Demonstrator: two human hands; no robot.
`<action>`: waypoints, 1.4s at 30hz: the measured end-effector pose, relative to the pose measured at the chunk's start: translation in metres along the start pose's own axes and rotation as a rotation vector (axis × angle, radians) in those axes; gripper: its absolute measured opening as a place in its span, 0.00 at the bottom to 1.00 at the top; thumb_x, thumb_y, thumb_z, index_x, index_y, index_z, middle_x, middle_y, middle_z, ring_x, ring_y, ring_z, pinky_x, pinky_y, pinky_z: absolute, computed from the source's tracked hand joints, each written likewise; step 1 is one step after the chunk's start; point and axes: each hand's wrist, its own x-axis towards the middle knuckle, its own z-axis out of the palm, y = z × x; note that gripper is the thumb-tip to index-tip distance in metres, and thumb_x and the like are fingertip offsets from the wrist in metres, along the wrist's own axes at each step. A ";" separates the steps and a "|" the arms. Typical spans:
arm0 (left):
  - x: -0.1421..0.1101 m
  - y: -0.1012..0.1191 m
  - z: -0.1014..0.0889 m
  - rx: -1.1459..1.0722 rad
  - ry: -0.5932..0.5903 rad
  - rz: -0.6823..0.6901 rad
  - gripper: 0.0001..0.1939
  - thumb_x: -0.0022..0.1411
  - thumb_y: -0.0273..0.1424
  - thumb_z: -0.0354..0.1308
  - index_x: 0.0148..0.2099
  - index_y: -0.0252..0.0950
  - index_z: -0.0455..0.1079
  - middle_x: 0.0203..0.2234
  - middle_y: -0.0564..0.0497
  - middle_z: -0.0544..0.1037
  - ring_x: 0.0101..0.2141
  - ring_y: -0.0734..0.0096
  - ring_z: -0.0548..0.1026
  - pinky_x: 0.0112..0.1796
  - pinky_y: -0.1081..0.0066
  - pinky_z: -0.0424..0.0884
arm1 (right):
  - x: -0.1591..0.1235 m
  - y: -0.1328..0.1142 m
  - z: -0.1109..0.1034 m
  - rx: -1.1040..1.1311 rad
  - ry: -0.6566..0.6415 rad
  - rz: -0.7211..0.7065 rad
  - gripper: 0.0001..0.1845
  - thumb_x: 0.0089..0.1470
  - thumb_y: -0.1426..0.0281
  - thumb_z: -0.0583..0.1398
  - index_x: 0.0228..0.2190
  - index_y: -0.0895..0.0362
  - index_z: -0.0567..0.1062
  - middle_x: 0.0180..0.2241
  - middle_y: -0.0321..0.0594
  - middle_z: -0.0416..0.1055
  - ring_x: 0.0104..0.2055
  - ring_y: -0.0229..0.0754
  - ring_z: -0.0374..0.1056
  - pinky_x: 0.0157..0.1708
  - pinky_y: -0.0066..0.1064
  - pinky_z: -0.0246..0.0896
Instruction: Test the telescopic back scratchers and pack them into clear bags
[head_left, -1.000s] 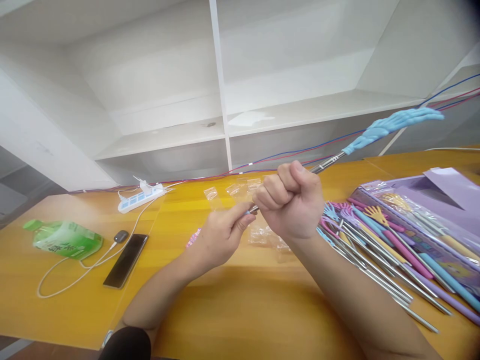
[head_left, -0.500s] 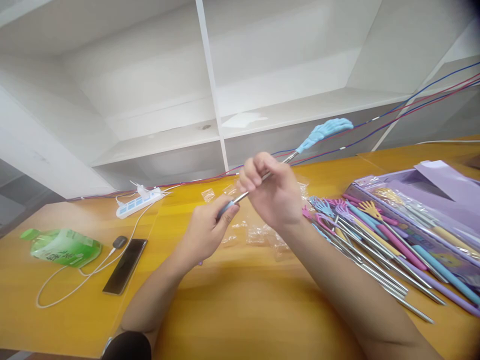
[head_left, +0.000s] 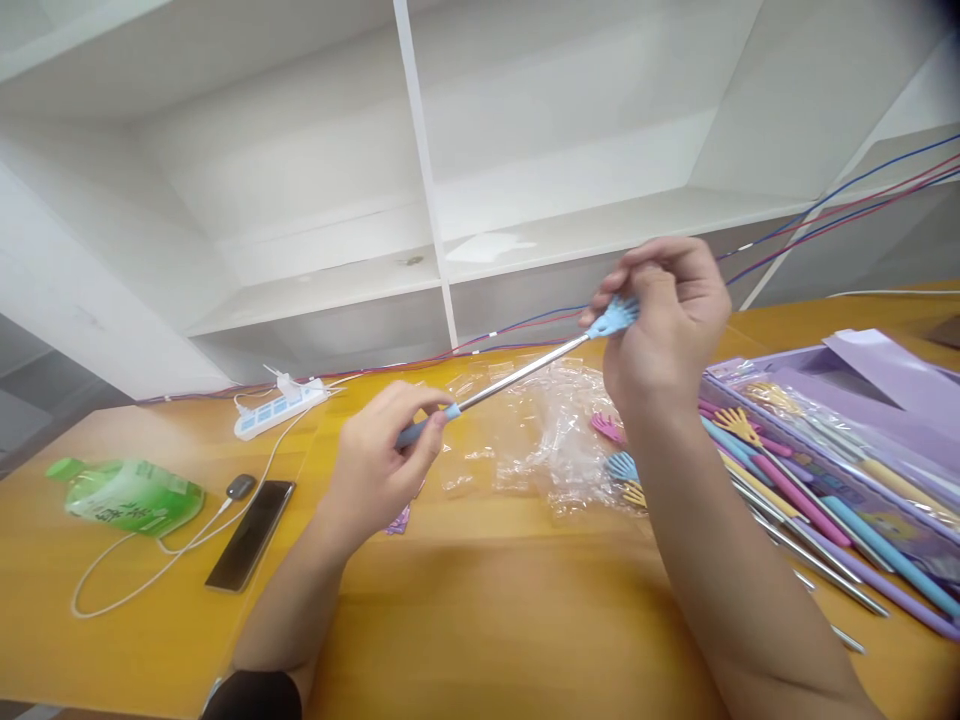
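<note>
left grip [head_left: 386, 455] and right grip [head_left: 667, 325] hold a blue-tipped backscratcher [head_left: 525, 372].

Table [head_left: 487, 620], yellow-brown wood; L side — green-capped bottle [head_left: 139, 497] on its side, dark phone [head_left: 250, 537]; small blk gadget [head_left: 241, 486] betw. them, w/ white cable [head_left: 180, 560]; power strip [head_left: 279, 409] at back; mid — clear plastic wrappers [head_left: 559, 440], heaped; R: loose scratchers [head_left: 801, 500], mixed cols., beside open purple box [head_left: 911, 525].

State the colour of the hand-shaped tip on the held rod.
The hand-shaped tip is light blue, seen in the head view.
</note>
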 end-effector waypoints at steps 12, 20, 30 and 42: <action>-0.006 0.007 -0.006 -0.188 0.217 0.114 0.11 0.72 0.28 0.53 0.42 0.38 0.77 0.35 0.49 0.81 0.38 0.65 0.78 0.41 0.63 0.74 | 0.007 0.018 -0.012 -0.425 -0.237 -0.018 0.09 0.55 0.75 0.58 0.28 0.56 0.78 0.25 0.38 0.69 0.27 0.34 0.60 0.26 0.30 0.49; -0.005 0.013 0.017 -0.129 0.147 0.138 0.09 0.70 0.23 0.54 0.40 0.37 0.75 0.36 0.49 0.77 0.38 0.69 0.75 0.40 0.66 0.73 | -0.011 0.022 0.001 -0.677 -0.269 -0.072 0.10 0.55 0.72 0.56 0.28 0.55 0.78 0.25 0.35 0.69 0.27 0.35 0.59 0.31 0.33 0.50; -0.010 0.007 0.027 -0.224 0.231 0.187 0.10 0.70 0.21 0.54 0.39 0.37 0.75 0.34 0.50 0.77 0.37 0.68 0.75 0.38 0.65 0.73 | -0.013 0.010 0.000 -0.721 -0.255 -0.135 0.10 0.55 0.72 0.56 0.28 0.55 0.78 0.24 0.35 0.66 0.26 0.36 0.57 0.30 0.33 0.50; -0.010 0.007 0.016 -0.202 0.265 0.146 0.11 0.71 0.22 0.54 0.38 0.38 0.75 0.33 0.51 0.78 0.36 0.69 0.76 0.38 0.65 0.73 | -0.031 0.014 0.012 -0.732 -0.316 -0.155 0.11 0.56 0.71 0.56 0.27 0.55 0.77 0.23 0.33 0.68 0.25 0.35 0.58 0.29 0.32 0.49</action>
